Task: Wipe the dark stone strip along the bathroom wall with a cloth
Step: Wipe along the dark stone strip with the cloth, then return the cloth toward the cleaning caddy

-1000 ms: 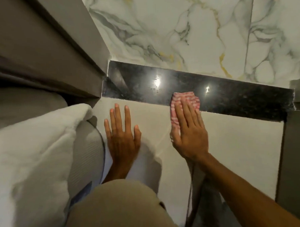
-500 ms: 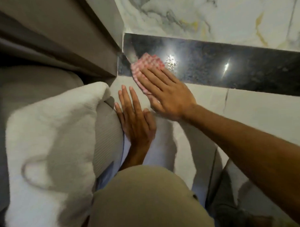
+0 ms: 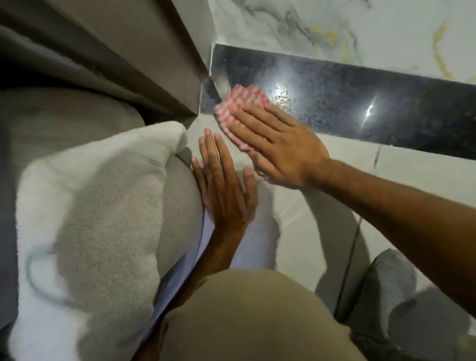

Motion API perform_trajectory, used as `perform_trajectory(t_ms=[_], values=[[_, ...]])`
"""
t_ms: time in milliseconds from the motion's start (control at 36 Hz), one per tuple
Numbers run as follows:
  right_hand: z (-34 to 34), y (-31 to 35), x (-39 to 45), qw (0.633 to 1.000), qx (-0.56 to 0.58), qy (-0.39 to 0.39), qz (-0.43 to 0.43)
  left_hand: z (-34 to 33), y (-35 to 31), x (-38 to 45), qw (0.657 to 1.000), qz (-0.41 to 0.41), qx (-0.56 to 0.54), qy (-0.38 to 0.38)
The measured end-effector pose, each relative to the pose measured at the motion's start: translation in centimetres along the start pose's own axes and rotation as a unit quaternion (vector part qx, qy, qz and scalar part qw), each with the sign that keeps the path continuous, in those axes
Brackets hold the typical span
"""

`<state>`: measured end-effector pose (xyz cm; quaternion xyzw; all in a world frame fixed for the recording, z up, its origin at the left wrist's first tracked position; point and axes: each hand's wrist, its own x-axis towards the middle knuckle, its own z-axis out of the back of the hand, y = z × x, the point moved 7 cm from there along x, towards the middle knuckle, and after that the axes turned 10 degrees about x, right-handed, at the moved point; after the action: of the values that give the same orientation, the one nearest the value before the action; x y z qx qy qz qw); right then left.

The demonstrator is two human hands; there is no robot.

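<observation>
The dark stone strip (image 3: 363, 103) runs along the wall, its left end under the red-checked cloth (image 3: 239, 104), which the right hand (image 3: 279, 146) presses flat with fingers extended. Just below that hand, the left hand (image 3: 223, 186) lies open and empty on the pale tile (image 3: 420, 179), beside a white towel (image 3: 97, 212).

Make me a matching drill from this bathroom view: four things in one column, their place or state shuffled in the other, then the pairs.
Things:
1. checked cloth
2. left hand
3. dark stone strip
4. white towel

Places or states:
A. flat on the pale tile, holding nothing
B. runs below the marble wall, glossy with light spots
C. pressed under the right hand near the strip's left end
D. heaped at the left, beside the left hand

Pairs: 1-C, 2-A, 3-B, 4-D
</observation>
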<state>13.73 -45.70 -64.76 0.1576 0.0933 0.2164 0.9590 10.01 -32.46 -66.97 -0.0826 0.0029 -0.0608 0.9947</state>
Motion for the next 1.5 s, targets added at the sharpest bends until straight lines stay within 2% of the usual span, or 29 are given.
perform_trajectory(t_ms=[56,139,194,222,278,333,389,472,556,639,694,722,833,944,1000,1056,1139,1222,1278,1306,1417,1500], values=[[0.7,-0.9,-1.8,0.998,0.009,-0.043,-0.052,0.2,0.0,0.0,1.000,0.000,-0.005,0.005],[1.4,-2.4,-2.0,0.966,0.032,-0.121,-0.224,0.0,0.1,0.0,1.000,0.004,0.005,0.007],[1.2,-2.4,-0.5,0.941,0.042,-0.140,-0.307,-0.2,0.1,0.0,1.000,0.006,0.009,0.003],[1.0,-2.1,0.6,0.937,0.050,-0.136,-0.319,-0.3,0.1,0.0,1.000,0.007,0.009,0.001],[0.3,-0.7,3.4,0.960,0.060,-0.097,-0.258,-0.4,0.2,0.0,1.000,0.011,0.009,-0.006],[-0.6,1.3,4.8,0.990,0.060,-0.031,-0.122,-0.2,0.2,0.0,1.000,0.013,0.017,-0.012],[-0.9,2.4,3.9,0.998,0.054,0.022,-0.020,-0.1,0.2,0.0,0.999,0.017,0.025,-0.014],[-0.6,2.1,0.6,0.998,0.027,0.056,0.028,0.6,0.3,-0.1,0.999,0.041,-0.015,-0.021],[0.7,0.2,-1.6,1.000,0.024,0.011,-0.011,0.6,0.1,0.0,0.999,0.040,-0.023,-0.014],[2.3,-3.0,-0.3,0.977,0.057,-0.089,-0.186,0.1,0.3,0.1,0.999,0.032,0.010,-0.015],[2.3,-4.3,1.3,0.946,0.078,-0.106,-0.296,-0.4,0.3,0.1,0.999,0.022,0.025,-0.018],[2.1,-4.4,2.2,0.937,0.085,-0.104,-0.322,-0.5,0.4,0.1,0.999,0.019,0.021,-0.023],[1.4,-2.2,3.7,0.952,0.109,-0.097,-0.268,0.2,0.4,0.1,0.999,0.021,0.009,-0.029],[0.4,0.5,-1.8,0.954,0.153,-0.084,-0.245,2.3,-1.3,0.2,0.999,-0.024,0.024,0.021],[0.2,2.3,-6.0,0.933,0.226,-0.078,-0.270,4.5,-2.8,0.4,0.996,-0.072,0.044,0.041],[0.2,4.1,-10.3,0.906,0.283,-0.064,-0.308,7.7,-4.3,0.1,0.993,-0.105,0.048,0.028],[0.7,6.5,-15.6,0.875,0.315,-0.003,-0.368,12.8,-6.3,-1.1,0.993,-0.117,0.014,0.028],[3.9,9.4,-19.4,0.794,0.421,0.010,-0.439,18.6,-7.6,-3.4,0.993,-0.106,0.003,0.052],[8.3,11.6,-21.0,0.734,0.468,-0.043,-0.489,23.2,-8.2,-5.3,0.993,-0.090,-0.008,0.073],[10.9,13.0,-21.5,0.717,0.478,-0.066,-0.504,25.6,-8.3,-6.4,0.993,-0.078,-0.011,0.085],[22.5,20.2,-20.7,0.737,0.493,-0.080,-0.456,36.6,-7.2,-10.5,0.993,-0.044,-0.001,0.106],[31.7,25.7,-18.8,0.743,0.507,-0.092,-0.427,45.0,-5.2,-12.9,0.994,-0.056,-0.009,0.095]])
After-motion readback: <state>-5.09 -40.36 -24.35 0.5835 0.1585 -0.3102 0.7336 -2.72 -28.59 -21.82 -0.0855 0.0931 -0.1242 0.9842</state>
